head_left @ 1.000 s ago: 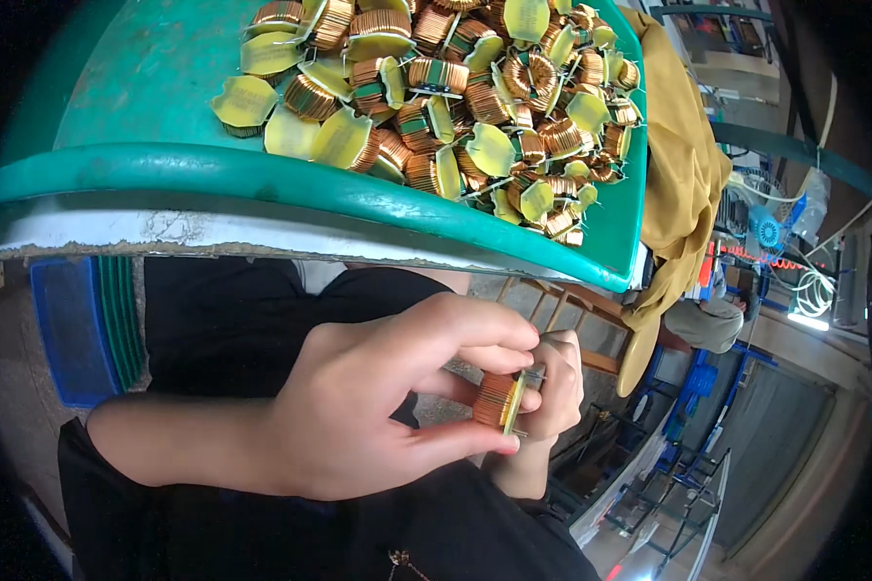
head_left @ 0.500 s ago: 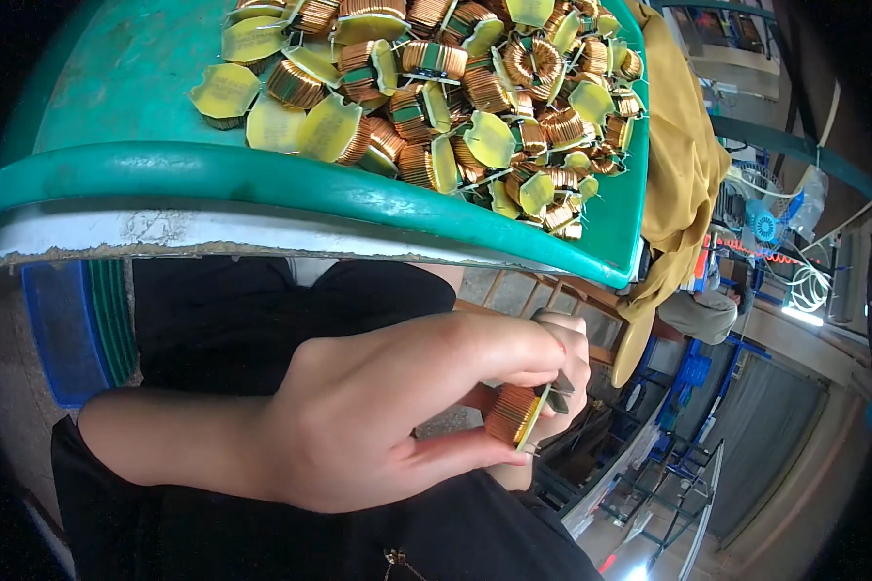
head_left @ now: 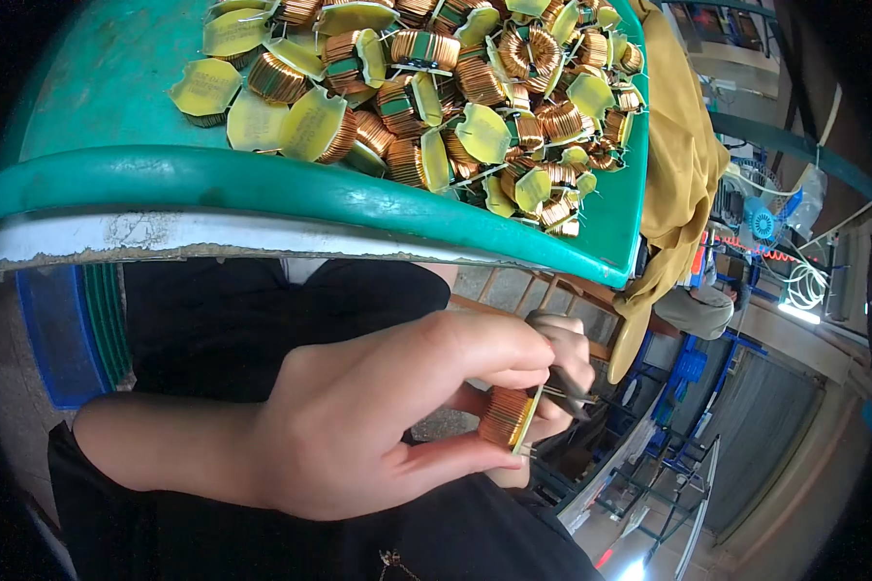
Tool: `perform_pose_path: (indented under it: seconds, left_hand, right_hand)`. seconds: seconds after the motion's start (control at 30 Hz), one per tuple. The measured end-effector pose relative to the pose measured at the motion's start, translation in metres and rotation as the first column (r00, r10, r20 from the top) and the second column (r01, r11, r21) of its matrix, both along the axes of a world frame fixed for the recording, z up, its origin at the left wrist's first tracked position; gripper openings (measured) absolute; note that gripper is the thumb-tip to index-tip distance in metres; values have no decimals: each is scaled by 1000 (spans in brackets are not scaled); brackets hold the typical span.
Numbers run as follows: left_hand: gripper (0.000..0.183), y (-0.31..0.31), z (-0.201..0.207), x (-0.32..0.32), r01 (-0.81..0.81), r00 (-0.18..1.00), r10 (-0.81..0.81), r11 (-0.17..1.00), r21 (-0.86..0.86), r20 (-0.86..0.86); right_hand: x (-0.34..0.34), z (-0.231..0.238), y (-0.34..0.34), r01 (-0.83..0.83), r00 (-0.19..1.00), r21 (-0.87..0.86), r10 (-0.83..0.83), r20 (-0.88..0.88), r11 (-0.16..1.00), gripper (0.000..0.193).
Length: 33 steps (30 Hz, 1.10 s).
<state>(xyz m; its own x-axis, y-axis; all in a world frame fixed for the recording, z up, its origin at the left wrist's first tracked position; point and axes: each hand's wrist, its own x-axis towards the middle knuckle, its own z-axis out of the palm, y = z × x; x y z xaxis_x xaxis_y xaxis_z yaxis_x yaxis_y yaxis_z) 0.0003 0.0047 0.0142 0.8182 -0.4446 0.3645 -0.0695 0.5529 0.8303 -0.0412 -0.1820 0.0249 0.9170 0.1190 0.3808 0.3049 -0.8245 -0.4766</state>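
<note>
My left hand [head_left: 358, 407] reaches across from the left and pinches a copper-wound choke coil [head_left: 506, 414] between thumb and fingers. The coil's thin yellowish base plate faces right, with wire pins sticking out of it. Just beyond it is my right hand [head_left: 574, 353], mostly hidden behind the left, its fingers curled around a dark metal hand tool [head_left: 565, 399]. The tool's end lies close to the plate's pins; its exact kind is hard to make out, and whether it touches a pin cannot be told.
A green tray [head_left: 262, 179] on the table above my lap holds a heap of similar coils [head_left: 421, 97] with yellow plates. Mustard-coloured cloth [head_left: 683, 145] hangs at its right. A blue crate [head_left: 58, 334] stands below left. Another person [head_left: 698, 310] is in the right background.
The dark tool has turned beside the plate and shifted slightly to the right, and pins now show more clearly. My left hand still holds the coil, moved a little left.
</note>
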Motion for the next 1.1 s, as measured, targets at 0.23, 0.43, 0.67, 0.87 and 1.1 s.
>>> perform_pose_path:
  seconds: [0.23, 0.43, 0.67, 0.87, 1.1]
  left_hand:
    - [64, -2, 4, 2, -8, 1000, 8, 1000, -26, -15]
    - [61, 2, 2, 1, -17, 1000, 17, 998, 62, -7]
    - [57, 1, 0, 5, -47, 997, 39, 993, 112, 72]
    - [56, -1, 4, 2, 25, 966, -20, 1000, 15, -257]
    - [53, -4, -5, 5, 67, 980, -65, 998, 4, -186]
  right_hand:
    - [4, -4, 2, -36, 993, 96, 25, 112, 995, 47]
    - [-3, -4, -1, -11, 999, -49, 13, 42, 999, 46]
    - [-4, -2, -3, -10, 1000, -105, 13, 27, 994, 45]
    - [-15, 2, -5, 40, 995, 492, 12, -102, 870, 45]
    - [-25, 15, -6, -33, 955, 294, 117, -272, 955, 44]
